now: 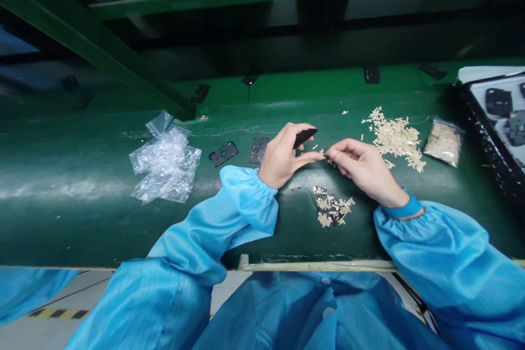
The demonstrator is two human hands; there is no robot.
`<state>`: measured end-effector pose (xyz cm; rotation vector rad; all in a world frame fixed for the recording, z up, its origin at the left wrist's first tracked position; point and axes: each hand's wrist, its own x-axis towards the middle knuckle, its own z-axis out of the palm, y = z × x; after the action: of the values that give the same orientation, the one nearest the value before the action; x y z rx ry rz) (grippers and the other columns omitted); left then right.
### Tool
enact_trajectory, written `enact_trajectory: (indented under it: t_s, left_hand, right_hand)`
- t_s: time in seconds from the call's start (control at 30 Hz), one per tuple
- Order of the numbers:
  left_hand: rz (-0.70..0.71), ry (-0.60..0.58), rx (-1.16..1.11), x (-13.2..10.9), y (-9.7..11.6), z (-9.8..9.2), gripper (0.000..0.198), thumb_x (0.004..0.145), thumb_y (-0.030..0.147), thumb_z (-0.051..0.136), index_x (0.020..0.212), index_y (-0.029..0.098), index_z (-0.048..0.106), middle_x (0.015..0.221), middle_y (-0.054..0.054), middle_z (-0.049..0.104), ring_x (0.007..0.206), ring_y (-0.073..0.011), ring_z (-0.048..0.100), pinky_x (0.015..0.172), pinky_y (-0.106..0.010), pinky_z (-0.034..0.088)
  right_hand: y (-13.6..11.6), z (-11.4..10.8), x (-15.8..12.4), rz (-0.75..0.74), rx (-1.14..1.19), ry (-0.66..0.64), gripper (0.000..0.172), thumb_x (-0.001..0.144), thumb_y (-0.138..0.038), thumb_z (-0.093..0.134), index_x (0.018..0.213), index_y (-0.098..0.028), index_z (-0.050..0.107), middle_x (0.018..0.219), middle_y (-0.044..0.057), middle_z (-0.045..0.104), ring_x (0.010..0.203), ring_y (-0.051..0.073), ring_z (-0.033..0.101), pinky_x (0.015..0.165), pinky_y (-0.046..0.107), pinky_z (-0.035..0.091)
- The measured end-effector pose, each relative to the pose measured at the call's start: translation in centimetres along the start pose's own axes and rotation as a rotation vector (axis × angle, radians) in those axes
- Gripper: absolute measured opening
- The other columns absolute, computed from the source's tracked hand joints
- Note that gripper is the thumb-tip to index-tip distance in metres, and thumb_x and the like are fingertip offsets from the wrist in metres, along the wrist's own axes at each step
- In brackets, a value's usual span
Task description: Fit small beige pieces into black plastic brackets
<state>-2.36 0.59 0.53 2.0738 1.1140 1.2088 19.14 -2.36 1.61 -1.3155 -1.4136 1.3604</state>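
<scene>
My left hand grips a thin black plastic part, tilted up between fingers and thumb. Close by on the right, my right hand has thumb and fingers pinched together; what sits between them is too small to make out. A few pale slips lie on the bench around the fingertips. Below the hands is a small heap of pale and dark metallic-looking pieces. Beyond my right hand spreads a larger pile of small beige pieces. Two flat black plastic parts, one of them a cut-out plate, lie left of my left hand.
Crumpled clear plastic bags are heaped on the left of the green bench. A small bag of beige pieces lies at right, beside a black-rimmed tray of black parts. Further black parts lie along the back.
</scene>
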Motion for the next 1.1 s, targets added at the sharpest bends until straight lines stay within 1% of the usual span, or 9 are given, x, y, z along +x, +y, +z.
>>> enact_trajectory:
  t_s: [0.1, 0.17, 0.47, 0.6, 0.67, 0.8, 0.9, 1.0, 1.1]
  left_hand:
    - [0.113, 0.027, -0.018, 0.0, -0.3, 0.1, 0.060, 0.078, 0.051, 0.083, 0.124, 0.019, 0.060, 0.104, -0.006, 0.071, 0.073, -0.0091, 0.064, 0.059, -0.019, 0.050]
    - [0.134, 0.029, -0.021, 0.0, -0.3, 0.1, 0.062, 0.077, 0.053, 0.083, 0.124, 0.019, 0.060, 0.103, -0.006, 0.070, 0.073, -0.0087, 0.064, 0.057, -0.018, 0.049]
    - [0.116, 0.031, -0.035, -0.2, -0.3, 0.1, 0.061, 0.078, 0.051, 0.083, 0.125, 0.020, 0.061, 0.104, -0.006, 0.070, 0.072, -0.0082, 0.062, 0.057, -0.018, 0.050]
    - [0.048, -0.009, -0.077, -0.1, -0.2, 0.1, 0.061, 0.076, 0.048, 0.086, 0.125, 0.020, 0.061, 0.107, -0.007, 0.070, 0.073, -0.0093, 0.062, 0.058, -0.019, 0.049]
    - [-0.058, -0.020, -0.115, 0.1, 0.0, 0.2, 0.060, 0.076, 0.045, 0.087, 0.124, 0.020, 0.061, 0.109, -0.007, 0.070, 0.074, -0.0099, 0.063, 0.062, -0.020, 0.051]
    - [-0.510, -0.040, -0.445, 0.6, 0.9, 0.9, 0.029, 0.095, 0.038, 0.065, 0.114, 0.018, 0.058, 0.095, -0.005, 0.070, 0.071, -0.0110, 0.066, 0.067, -0.024, 0.056]
    - [-0.793, -0.085, -0.810, 0.7, 1.7, 1.4, 0.016, 0.099, 0.029, 0.054, 0.107, 0.016, 0.059, 0.095, -0.005, 0.070, 0.084, -0.0153, 0.073, 0.076, -0.031, 0.062]
    - [-0.827, -0.084, -0.899, 0.5, 1.9, 1.6, 0.017, 0.092, 0.027, 0.066, 0.104, 0.016, 0.066, 0.099, -0.005, 0.072, 0.094, -0.0168, 0.073, 0.086, -0.035, 0.063]
    - [-0.760, -0.025, -0.803, 0.4, 1.6, 1.4, 0.022, 0.080, 0.030, 0.080, 0.093, 0.015, 0.072, 0.091, -0.004, 0.075, 0.085, -0.0143, 0.072, 0.082, -0.029, 0.061]
  right_hand:
    - [-0.5, 0.2, -0.2, 0.232, 0.348, -0.210, 0.030, 0.088, -0.047, 0.075, 0.083, -0.017, 0.069, 0.077, 0.001, 0.064, 0.048, 0.006, 0.036, 0.045, 0.025, 0.021]
    - [-0.8, 0.3, -0.3, 0.330, 0.505, -0.282, 0.029, 0.085, -0.044, 0.078, 0.081, -0.016, 0.069, 0.076, 0.001, 0.064, 0.047, 0.004, 0.033, 0.046, 0.025, 0.019]
    - [-1.2, 0.6, -0.7, 0.382, 0.688, -0.376, 0.018, 0.081, -0.026, 0.081, 0.077, -0.015, 0.068, 0.066, -0.002, 0.056, 0.048, 0.004, 0.035, 0.048, 0.024, 0.017]
    - [-1.1, 0.6, -0.6, 0.365, 0.692, -0.336, 0.018, 0.077, -0.025, 0.081, 0.075, -0.016, 0.067, 0.062, -0.004, 0.054, 0.048, 0.005, 0.036, 0.048, 0.024, 0.019]
    - [-0.9, 0.6, -0.5, 0.304, 0.639, -0.269, 0.017, 0.078, -0.026, 0.080, 0.076, -0.017, 0.066, 0.060, -0.005, 0.051, 0.048, 0.005, 0.037, 0.048, 0.024, 0.021]
    - [-0.4, 0.5, -0.2, 0.069, 0.289, 0.017, 0.013, 0.078, -0.023, 0.077, 0.076, -0.019, 0.065, 0.063, -0.004, 0.058, 0.052, 0.008, 0.045, 0.050, 0.024, 0.031]
    - [0.1, 0.5, -0.1, -0.046, 0.042, 0.118, 0.012, 0.075, -0.020, 0.077, 0.076, -0.019, 0.065, 0.072, 0.000, 0.067, 0.061, 0.011, 0.055, 0.056, 0.025, 0.041]
    - [0.6, 0.7, -0.1, -0.076, -0.061, 0.144, 0.011, 0.075, -0.019, 0.075, 0.076, -0.020, 0.064, 0.070, 0.000, 0.066, 0.061, 0.013, 0.056, 0.057, 0.027, 0.042]
    - [0.9, 0.9, -0.2, -0.090, -0.108, 0.148, 0.011, 0.074, -0.016, 0.072, 0.075, -0.020, 0.063, 0.070, -0.001, 0.066, 0.061, 0.014, 0.057, 0.056, 0.027, 0.042]
